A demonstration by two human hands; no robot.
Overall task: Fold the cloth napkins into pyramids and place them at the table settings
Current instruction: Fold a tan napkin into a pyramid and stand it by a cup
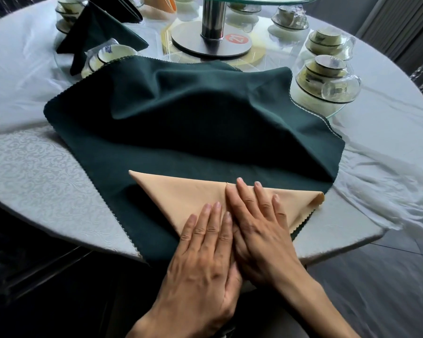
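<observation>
Red disc (237, 39), number 21

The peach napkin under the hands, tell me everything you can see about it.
The peach napkin is smooth, matte cloth folded into a triangle pointing toward the person, with a seam down its middle where two folded flaps meet. A zigzag-cut edge shows at its right side. It lies flat on a dark green cloth near the table's front edge. The left hand and right hand press it with straight fingers.
</observation>
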